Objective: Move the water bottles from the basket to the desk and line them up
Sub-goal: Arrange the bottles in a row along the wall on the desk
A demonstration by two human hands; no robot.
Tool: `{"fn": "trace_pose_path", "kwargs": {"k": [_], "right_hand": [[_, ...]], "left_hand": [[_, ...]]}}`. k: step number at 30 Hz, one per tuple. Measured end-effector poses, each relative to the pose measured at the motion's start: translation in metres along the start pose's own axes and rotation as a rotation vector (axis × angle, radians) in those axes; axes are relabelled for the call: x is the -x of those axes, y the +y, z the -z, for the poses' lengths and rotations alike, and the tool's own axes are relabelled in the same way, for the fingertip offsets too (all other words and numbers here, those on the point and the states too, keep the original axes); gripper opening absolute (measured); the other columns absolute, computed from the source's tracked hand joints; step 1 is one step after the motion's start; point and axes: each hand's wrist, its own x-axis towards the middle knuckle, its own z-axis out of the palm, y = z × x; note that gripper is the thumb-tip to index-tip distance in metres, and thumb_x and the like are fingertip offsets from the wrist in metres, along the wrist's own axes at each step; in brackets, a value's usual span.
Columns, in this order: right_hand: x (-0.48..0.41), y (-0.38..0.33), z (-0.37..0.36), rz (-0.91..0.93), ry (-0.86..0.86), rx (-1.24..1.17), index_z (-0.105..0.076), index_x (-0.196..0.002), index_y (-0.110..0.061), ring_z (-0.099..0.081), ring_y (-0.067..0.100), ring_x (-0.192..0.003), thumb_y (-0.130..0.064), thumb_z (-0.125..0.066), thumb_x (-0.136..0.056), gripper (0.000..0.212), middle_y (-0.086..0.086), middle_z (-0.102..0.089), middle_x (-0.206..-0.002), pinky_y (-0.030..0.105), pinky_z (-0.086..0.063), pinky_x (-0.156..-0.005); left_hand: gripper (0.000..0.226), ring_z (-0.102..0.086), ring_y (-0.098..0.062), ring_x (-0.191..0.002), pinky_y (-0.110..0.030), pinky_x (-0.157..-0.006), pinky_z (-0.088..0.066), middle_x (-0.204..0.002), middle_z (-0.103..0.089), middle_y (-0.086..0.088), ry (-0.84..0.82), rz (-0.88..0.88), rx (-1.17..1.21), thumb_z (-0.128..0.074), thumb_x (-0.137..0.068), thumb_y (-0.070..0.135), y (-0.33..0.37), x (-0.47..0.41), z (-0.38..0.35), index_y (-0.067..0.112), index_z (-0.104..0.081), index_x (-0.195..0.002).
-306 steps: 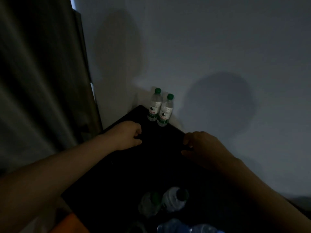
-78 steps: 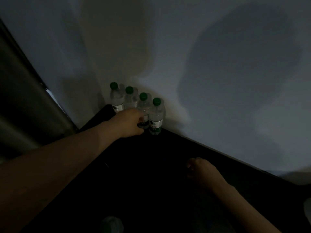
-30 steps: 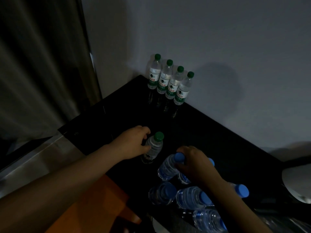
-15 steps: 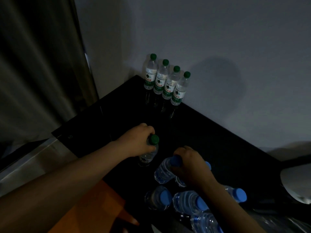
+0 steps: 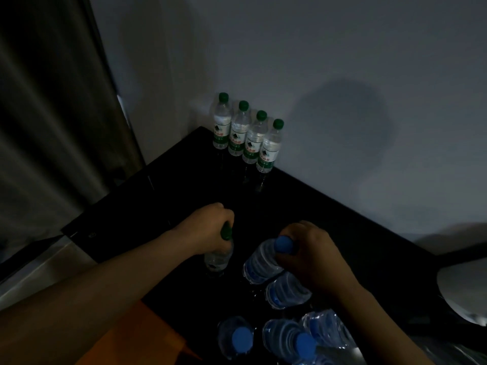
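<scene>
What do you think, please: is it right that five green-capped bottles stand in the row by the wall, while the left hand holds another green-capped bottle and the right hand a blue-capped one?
Not five: the head view shows four green-capped bottles in the row by the wall. The rest is right.

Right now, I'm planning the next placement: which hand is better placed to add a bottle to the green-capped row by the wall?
Probably left. The left hand grips a matching green-capped bottle upright, nearer the row; the right hand holds a blue-capped bottle, tilted.
</scene>
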Motion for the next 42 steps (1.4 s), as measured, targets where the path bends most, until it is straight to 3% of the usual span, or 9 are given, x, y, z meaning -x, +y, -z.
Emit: {"fn": "trace_pose_path", "kwargs": {"k": [3, 9, 18, 25, 31, 37, 42], "right_hand": [[-0.010, 0.012, 0.012, -0.009, 0.034, 0.001, -0.063, -0.086, -0.017, -0.052, 0.004, -0.074, -0.017, -0.074, -0.072, 0.017, -0.005, -0.055, -0.089, 0.008, -0.037, -0.060], [-0.033, 0.039, 0.032, -0.028, 0.088, -0.008, -0.065, -0.085, -0.015, -0.052, 0.003, -0.072, -0.017, -0.075, -0.071, 0.018, -0.007, -0.054, -0.086, 0.012, -0.039, -0.060], [-0.070, 0.081, 0.058, -0.088, 0.139, -0.008, -0.068, -0.093, -0.012, -0.057, 0.014, -0.079, -0.015, -0.076, -0.071, 0.024, 0.002, -0.059, -0.093, 0.028, -0.049, -0.070], [-0.095, 0.110, 0.074, -0.107, 0.197, -0.010, -0.069, -0.088, -0.008, -0.058, 0.016, -0.074, -0.016, -0.074, -0.073, 0.018, 0.005, -0.061, -0.085, 0.036, -0.052, -0.070], [-0.115, 0.132, 0.079, -0.118, 0.210, -0.036, -0.069, -0.096, -0.009, -0.059, 0.020, -0.083, -0.017, -0.074, -0.076, 0.022, 0.006, -0.060, -0.094, 0.038, -0.052, -0.077], [-0.133, 0.150, 0.077, -0.134, 0.205, -0.042, -0.069, -0.098, -0.013, -0.058, 0.017, -0.083, -0.017, -0.073, -0.077, 0.022, 0.004, -0.059, -0.095, 0.035, -0.053, -0.077], [-0.143, 0.159, 0.072, -0.138, 0.225, -0.042, -0.069, -0.093, -0.013, -0.057, 0.017, -0.078, -0.017, -0.073, -0.076, 0.018, 0.003, -0.058, -0.089, 0.035, -0.051, -0.073]], "left_hand": [[0.024, -0.056, -0.024, -0.086, -0.040, -0.077, -0.051, -0.098, -0.050, -0.007, -0.033, 0.022, 0.022, -0.075, -0.072, 0.023, 0.003, -0.015, 0.013, 0.011, -0.060, -0.087], [0.026, -0.055, -0.020, -0.084, -0.034, -0.074, -0.049, -0.097, -0.051, -0.006, 0.010, -0.021, 0.000, -0.076, -0.070, 0.022, 0.013, -0.059, 0.033, 0.012, -0.062, -0.090], [0.020, -0.058, -0.014, -0.077, -0.026, -0.063, -0.047, -0.084, -0.059, -0.001, 0.119, -0.101, -0.001, -0.077, -0.067, 0.021, 0.044, -0.156, 0.058, 0.013, -0.062, -0.078], [0.020, -0.064, -0.024, -0.079, -0.041, -0.068, -0.054, -0.082, -0.066, -0.011, 0.126, -0.154, -0.030, -0.076, -0.065, 0.016, 0.071, -0.231, 0.070, 0.006, -0.065, -0.078], [0.019, -0.061, -0.023, -0.075, -0.029, -0.058, -0.046, -0.081, -0.064, -0.009, 0.136, -0.149, -0.089, -0.077, -0.065, 0.018, 0.088, -0.283, 0.074, 0.010, -0.063, -0.074], [0.023, -0.059, -0.025, -0.082, -0.035, -0.071, -0.051, -0.088, -0.062, -0.011, 0.144, -0.169, -0.115, -0.078, -0.067, 0.017, 0.092, -0.321, 0.079, 0.006, -0.064, -0.081], [0.022, -0.057, -0.020, -0.082, -0.026, -0.066, -0.041, -0.083, -0.054, -0.002, 0.121, -0.183, -0.107, -0.079, -0.068, 0.015, 0.091, -0.339, 0.078, 0.014, -0.058, -0.074]]}}
